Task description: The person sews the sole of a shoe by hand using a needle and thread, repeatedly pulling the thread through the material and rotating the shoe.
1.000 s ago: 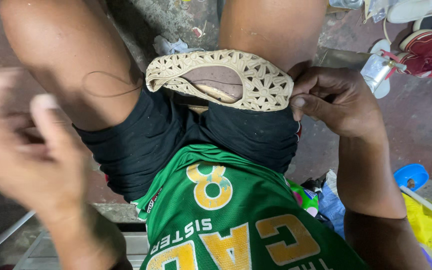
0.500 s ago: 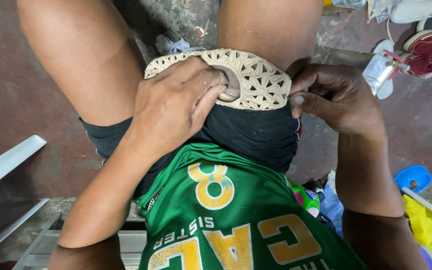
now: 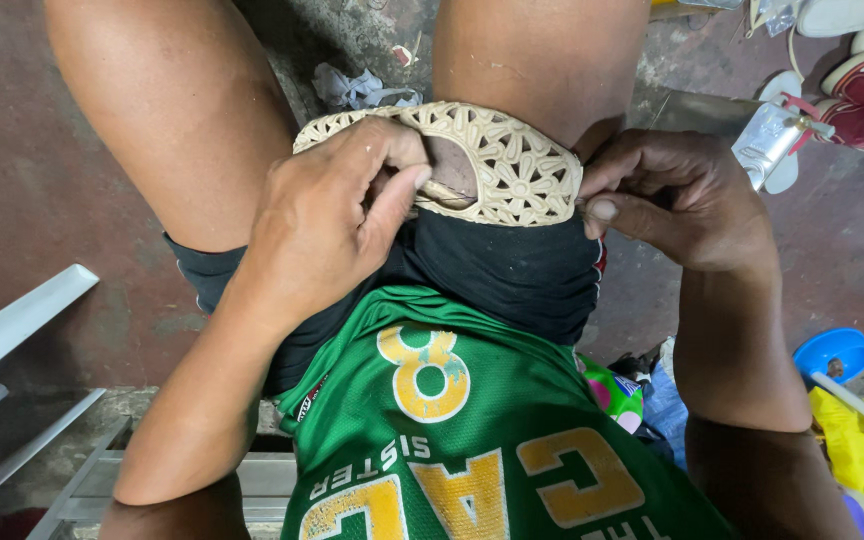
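A cream-coloured shoe upper with cut-out flower lattice (image 3: pixel 512 165) lies across the person's lap, propped on the black shorts (image 3: pixel 512 270) between the two bare thighs. The left hand (image 3: pixel 337 225) has its grip clamped on the near edge of the opening, thumb pressed over the rim and fingers curled under it, while the right hand (image 3: pixel 677 195) pinches the upper's far end, its grip together on the lattice edge with the thumb on top. The piece looks thin and flexible, so the likeliest trouble is that uneven pulling between the two hands warps the lattice or tears one of its narrow bridges. The lap is a soft, sloping support rather than a counter, so a slackened pinch on either side could let the upper slide down toward the concrete floor (image 3: pixel 72 180), where scraps of crumpled paper (image 3: pixel 357 88) lie. The left fingers hide the lining from the head view, so a crease forming there might go unnoticed. A small metal tube (image 3: pixel 772 140) lying near the right hand could be knocked by the elbow
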